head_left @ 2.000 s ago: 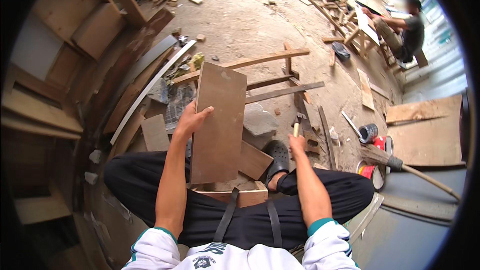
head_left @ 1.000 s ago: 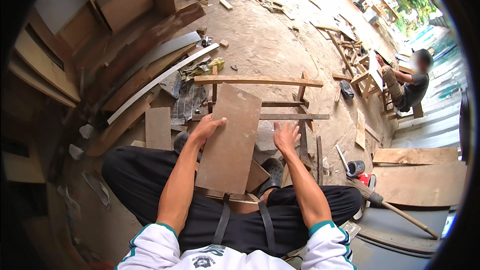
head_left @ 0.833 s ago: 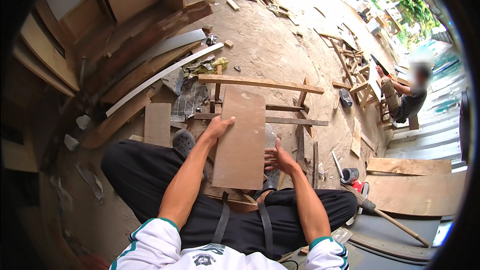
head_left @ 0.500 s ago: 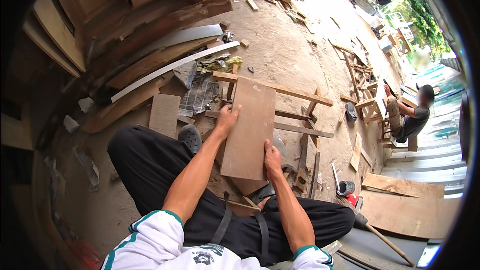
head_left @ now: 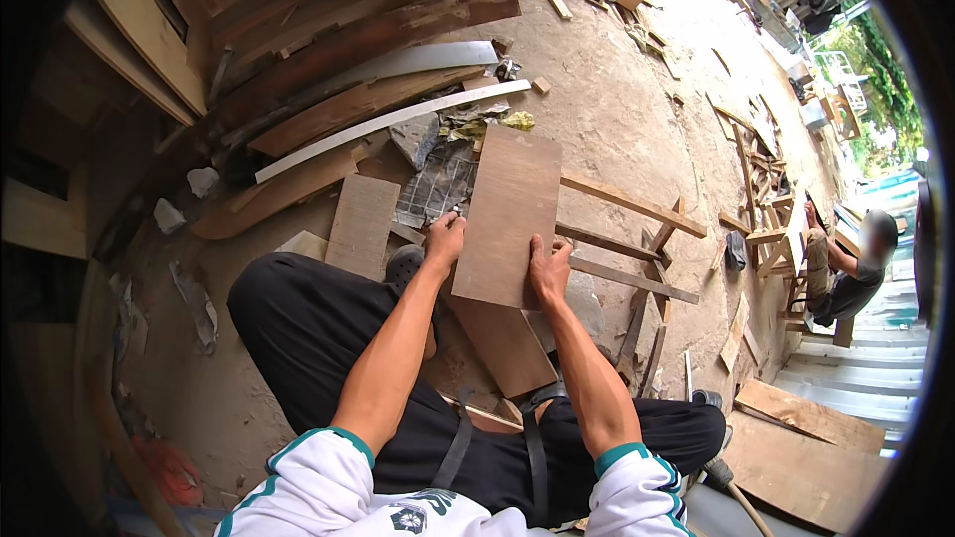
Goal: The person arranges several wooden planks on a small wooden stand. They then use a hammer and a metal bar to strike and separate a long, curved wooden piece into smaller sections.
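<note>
thin rectangular brown board (head_left: 509,207) between left hand (head_left: 445,239) and right hand (head_left: 549,270), smooth wooden face, left curled at the board's left edge, hold unclear, right closed on its right edge, thumb across its face, straight timber bars (head_left: 637,206) beyond its right side

Holding a brown board (head_left: 512,204) by one edge with the right hand (head_left: 550,273), with the left hand (head_left: 444,242) at the opposite edge.
</note>
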The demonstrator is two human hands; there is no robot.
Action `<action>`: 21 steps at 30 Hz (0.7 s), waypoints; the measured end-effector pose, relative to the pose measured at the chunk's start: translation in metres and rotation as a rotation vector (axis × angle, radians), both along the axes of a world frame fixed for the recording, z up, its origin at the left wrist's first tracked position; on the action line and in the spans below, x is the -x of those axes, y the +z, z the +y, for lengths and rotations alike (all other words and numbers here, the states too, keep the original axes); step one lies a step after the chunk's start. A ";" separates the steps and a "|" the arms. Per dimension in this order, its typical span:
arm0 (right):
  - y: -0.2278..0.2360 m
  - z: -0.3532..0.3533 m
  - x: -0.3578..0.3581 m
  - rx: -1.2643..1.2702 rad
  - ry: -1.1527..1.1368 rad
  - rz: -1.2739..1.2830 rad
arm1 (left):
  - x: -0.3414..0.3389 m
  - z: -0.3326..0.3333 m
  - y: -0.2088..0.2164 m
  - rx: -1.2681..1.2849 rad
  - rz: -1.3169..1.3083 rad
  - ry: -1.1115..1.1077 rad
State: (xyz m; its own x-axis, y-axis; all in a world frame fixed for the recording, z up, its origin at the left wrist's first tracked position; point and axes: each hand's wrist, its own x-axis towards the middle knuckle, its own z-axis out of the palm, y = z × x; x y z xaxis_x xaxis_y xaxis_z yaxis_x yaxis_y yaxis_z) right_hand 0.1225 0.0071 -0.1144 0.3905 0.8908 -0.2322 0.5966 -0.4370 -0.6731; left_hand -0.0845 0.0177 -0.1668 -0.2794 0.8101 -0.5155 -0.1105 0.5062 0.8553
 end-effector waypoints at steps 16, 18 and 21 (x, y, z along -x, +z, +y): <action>-0.007 -0.018 0.002 0.037 0.298 0.282 | 0.002 -0.005 0.016 -0.068 0.137 -0.199; -0.013 -0.026 -0.002 -0.038 0.307 0.295 | 0.003 -0.003 0.022 -0.020 0.157 -0.205; -0.013 -0.042 -0.006 -0.053 0.283 0.290 | -0.003 -0.010 0.038 0.048 0.409 -0.132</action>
